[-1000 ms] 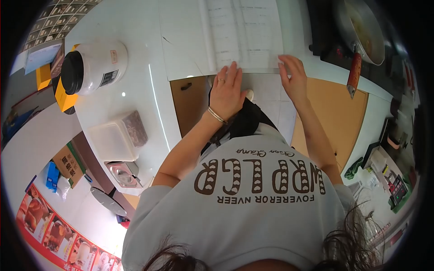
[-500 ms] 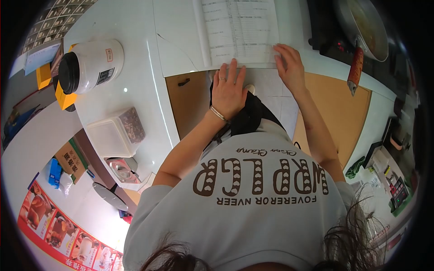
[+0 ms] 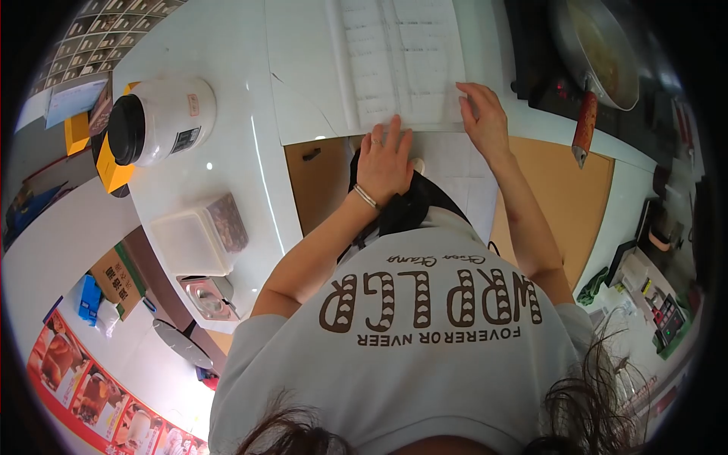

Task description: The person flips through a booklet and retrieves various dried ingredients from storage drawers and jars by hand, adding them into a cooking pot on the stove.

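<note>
Shirt (image 3: 447, 379) nearest, grey with brown lettering, and from it two bare arms reach out toward 12 o'clock. Left hand (image 3: 384, 167) now: palm down, fingers a little fanned, bracelets at the wrist, nothing gripped, tips right at the near edge of the book (image 3: 428, 68). Right hand (image 3: 487, 125), toward 1 o'clock: thumb and forefinger loosely apart, nothing held, by the book's right edge near its near corner; can't tell whether it's touching.

And the book itself, at 12 o'clock, lies open and flat on the pale surface (image 3: 296, 83), rows of faint print showing, too small to read. So the opening is done, I'd judge; no page is lifted, and how much of it remains to be gone through can't be told from here.

Round the sides we go! At 9 o'clock, a clear tub (image 3: 193, 239) with dark contents at one end; beyond it toward 8, a small metal tin (image 3: 206, 297). Over at 10, a big white jar (image 3: 178, 117), black lid facing left, a yellow box (image 3: 112, 171) behind it. At 2 o'clock, the pan (image 3: 614, 68) sits on the black hob (image 3: 557, 98), something yellowish inside, its red handle (image 3: 585, 125) pointing back this way. Farthest out toward 8, a red poster (image 3: 95, 383) of food pictures.
</note>
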`<move>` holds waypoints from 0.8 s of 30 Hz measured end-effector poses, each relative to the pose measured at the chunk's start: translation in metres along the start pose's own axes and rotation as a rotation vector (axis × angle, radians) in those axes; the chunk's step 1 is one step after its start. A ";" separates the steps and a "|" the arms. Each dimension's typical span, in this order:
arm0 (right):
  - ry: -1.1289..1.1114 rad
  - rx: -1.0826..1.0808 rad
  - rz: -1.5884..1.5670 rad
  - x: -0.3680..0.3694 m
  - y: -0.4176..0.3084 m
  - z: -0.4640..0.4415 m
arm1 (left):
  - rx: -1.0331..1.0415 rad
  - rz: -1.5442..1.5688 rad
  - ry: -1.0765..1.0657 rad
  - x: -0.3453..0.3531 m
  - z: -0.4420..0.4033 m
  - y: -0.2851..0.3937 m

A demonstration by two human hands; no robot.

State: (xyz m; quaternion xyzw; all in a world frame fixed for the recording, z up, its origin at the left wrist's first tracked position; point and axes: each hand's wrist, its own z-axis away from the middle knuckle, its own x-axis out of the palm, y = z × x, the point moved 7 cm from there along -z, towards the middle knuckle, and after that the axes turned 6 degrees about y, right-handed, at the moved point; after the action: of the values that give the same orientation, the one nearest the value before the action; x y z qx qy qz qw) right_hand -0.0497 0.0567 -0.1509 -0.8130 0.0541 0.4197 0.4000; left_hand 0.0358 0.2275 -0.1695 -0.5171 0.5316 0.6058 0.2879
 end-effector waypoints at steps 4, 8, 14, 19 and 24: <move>0.011 0.045 -0.115 0.010 -0.018 -0.030 | 0.036 0.066 -0.077 -0.005 -0.006 -0.004; 0.081 -0.079 -0.072 0.036 -0.064 -0.089 | 0.073 0.202 -0.142 -0.006 -0.014 -0.014; -0.098 0.259 -0.610 0.135 -0.083 -0.223 | 0.221 0.328 -0.145 -0.007 -0.025 -0.033; -0.124 0.406 -0.986 0.215 -0.095 -0.249 | 0.222 0.439 -0.220 -0.012 -0.030 -0.040; -0.484 0.167 -0.858 0.256 -0.168 -0.241 | 0.270 0.490 -0.202 -0.012 -0.026 -0.043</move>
State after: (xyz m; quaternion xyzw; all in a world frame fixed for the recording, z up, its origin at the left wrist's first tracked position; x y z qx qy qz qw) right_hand 0.3403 0.0657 -0.1562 -0.6065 -0.3461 0.3881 0.6015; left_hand 0.0867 0.2168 -0.1710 -0.2676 0.6849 0.6296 0.2509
